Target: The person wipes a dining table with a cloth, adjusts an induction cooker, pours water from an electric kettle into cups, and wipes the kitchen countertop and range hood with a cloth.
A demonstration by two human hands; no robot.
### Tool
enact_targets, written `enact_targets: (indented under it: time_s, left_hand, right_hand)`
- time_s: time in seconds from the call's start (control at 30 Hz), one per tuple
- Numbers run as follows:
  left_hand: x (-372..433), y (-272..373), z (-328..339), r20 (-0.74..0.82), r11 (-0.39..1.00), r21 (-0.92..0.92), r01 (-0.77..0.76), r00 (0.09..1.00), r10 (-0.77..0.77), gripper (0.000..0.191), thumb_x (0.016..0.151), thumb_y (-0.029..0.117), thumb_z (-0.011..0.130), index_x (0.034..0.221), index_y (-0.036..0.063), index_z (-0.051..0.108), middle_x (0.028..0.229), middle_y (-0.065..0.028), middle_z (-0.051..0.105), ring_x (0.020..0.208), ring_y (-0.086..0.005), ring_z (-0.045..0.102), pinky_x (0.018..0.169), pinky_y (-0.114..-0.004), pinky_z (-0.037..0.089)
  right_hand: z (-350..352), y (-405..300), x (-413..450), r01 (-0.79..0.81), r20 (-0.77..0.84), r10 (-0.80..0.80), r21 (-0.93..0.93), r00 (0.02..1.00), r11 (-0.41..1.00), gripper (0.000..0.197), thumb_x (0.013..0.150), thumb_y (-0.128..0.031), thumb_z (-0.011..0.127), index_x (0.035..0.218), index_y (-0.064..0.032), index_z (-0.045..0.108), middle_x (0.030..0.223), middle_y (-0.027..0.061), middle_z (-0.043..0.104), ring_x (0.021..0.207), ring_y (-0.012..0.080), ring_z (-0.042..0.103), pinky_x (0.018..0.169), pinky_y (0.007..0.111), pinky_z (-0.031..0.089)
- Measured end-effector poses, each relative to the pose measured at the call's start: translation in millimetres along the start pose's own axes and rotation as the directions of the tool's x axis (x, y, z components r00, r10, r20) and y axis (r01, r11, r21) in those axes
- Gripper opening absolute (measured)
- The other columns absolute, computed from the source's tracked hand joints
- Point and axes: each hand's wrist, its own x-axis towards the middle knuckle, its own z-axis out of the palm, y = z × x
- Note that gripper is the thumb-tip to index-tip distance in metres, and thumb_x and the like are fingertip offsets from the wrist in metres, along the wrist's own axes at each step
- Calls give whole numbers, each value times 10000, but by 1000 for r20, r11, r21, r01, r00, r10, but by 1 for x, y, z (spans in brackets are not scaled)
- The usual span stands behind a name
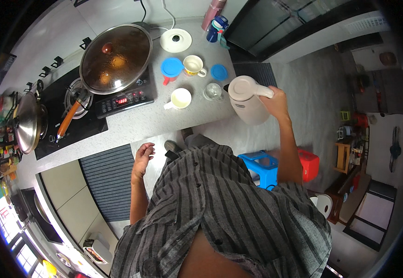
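My right hand grips the handle of a pale electric kettle, whose dark spout is beside a clear glass mug at the counter's right end. Over the floor, near the counter's front edge, my left hand hangs with nothing in it, its fingers loosely curled. Left of the glass mug stands a white mug with pale liquid inside. Behind them are a cream mug, a red cup with a blue lid, a separate blue lid and a white lid with a black knob.
A large wok with a glass lid sits on a lit induction cooker. Left of it are a gas hob and a steel-lidded pan. Bottles stand at the back; a blue stool and a red stool stand on the floor.
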Motion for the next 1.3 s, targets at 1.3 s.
enact_targets:
  time_s: [1.3]
  left_hand:
    - [-24, 6, 11, -265, 977, -192, 96, 953, -145, 225, 991, 242, 573, 1148, 96, 641, 960, 23, 641, 888, -96, 597, 795, -274, 470]
  right_hand:
    - [226, -132, 293, 123, -188, 32, 751, 982, 648, 204, 744, -136, 738, 898, -4, 711, 810, 87, 718, 742, 152, 665, 683, 337, 519]
